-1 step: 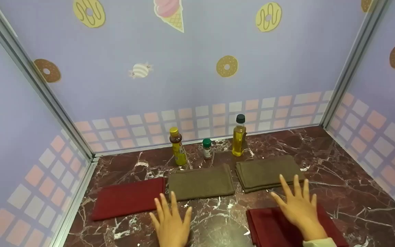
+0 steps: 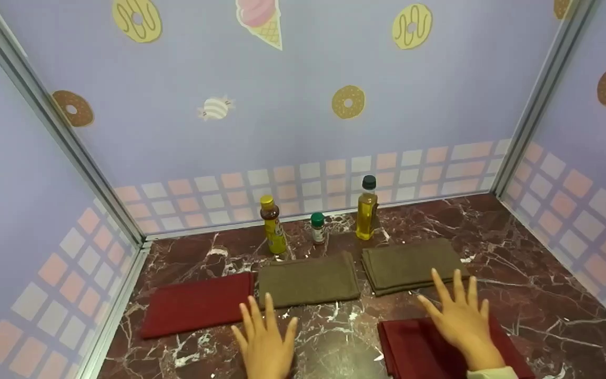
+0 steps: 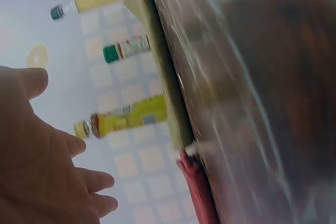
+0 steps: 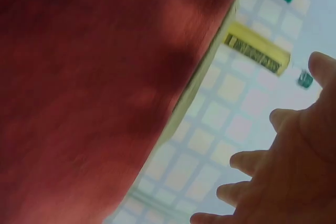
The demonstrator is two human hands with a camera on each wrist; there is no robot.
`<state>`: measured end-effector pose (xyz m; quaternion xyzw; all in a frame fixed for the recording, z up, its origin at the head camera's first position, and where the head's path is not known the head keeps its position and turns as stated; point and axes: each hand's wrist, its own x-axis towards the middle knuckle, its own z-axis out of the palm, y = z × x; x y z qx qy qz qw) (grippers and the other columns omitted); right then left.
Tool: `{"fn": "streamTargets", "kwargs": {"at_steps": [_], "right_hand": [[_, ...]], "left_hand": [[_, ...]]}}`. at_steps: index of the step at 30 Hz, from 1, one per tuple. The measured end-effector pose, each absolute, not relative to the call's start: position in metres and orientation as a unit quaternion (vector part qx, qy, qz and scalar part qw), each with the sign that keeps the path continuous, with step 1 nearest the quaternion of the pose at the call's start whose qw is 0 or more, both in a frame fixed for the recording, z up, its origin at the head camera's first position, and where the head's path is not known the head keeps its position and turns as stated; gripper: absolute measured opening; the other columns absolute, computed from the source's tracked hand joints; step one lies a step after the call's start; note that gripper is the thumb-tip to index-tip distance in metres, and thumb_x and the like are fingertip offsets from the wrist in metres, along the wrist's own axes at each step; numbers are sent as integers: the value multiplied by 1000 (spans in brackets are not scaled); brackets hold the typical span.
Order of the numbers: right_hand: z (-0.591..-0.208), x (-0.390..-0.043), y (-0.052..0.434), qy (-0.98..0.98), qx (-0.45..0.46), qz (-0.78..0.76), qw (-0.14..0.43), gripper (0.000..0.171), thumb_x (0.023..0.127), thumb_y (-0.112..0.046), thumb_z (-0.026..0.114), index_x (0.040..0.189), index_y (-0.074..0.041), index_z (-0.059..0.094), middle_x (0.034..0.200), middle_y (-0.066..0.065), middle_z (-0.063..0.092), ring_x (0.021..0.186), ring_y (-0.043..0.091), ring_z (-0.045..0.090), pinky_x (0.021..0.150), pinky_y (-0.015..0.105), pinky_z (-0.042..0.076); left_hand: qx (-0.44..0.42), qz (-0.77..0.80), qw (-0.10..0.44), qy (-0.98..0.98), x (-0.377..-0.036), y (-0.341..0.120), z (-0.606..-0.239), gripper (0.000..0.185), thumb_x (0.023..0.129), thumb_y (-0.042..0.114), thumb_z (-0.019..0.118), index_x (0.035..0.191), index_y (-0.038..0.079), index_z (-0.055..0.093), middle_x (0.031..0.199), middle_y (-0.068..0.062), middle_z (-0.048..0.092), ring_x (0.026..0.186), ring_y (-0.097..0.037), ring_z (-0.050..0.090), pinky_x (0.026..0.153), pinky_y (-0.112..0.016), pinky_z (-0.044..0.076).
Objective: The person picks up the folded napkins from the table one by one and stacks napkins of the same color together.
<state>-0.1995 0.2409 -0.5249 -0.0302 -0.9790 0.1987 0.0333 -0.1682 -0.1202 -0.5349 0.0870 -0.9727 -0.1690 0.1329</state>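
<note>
Four pieces of folded cloth are avoided as a count; several folded cloths lie on the marble-patterned table. My left hand (image 2: 269, 345), fingers spread and straight, holds nothing; its fingertips overlap the near edges of a red cloth (image 2: 198, 305) and an olive cloth (image 2: 308, 281) in the head view. Over a second red cloth (image 2: 408, 347) hovers my right hand (image 2: 463, 321), palm down with fingers fanned out. Its fingertips reach toward the second olive cloth (image 2: 413, 263). In the right wrist view, a gap shows between the hand and the red cloth (image 4: 115, 77).
Behind the olive cloths stand a yellow-capped bottle (image 2: 275, 231), a small green-capped jar (image 2: 318, 231) and a dark-capped bottle of yellow oil (image 2: 366, 216). Patterned panels (image 2: 292, 131) enclose the table (image 2: 539, 263) at the back and both sides.
Both hands have shifted very slightly to the right. The cloths and bottles stay where they were.
</note>
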Motion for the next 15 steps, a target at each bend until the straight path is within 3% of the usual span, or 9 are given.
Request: {"fn": "streamTargets", "kwargs": {"at_steps": [15], "right_hand": [[-527, -160, 291, -968, -98, 229, -33, 77, 84, -69, 20, 142, -31, -13, 141, 24, -21, 119, 51, -27, 83, 74, -7]], "left_hand": [[-58, -171, 106, -978, -177, -36, -532, 79, 82, 70, 21, 145, 25, 10, 148, -11, 0, 135, -34, 4, 104, -55, 0]]}}
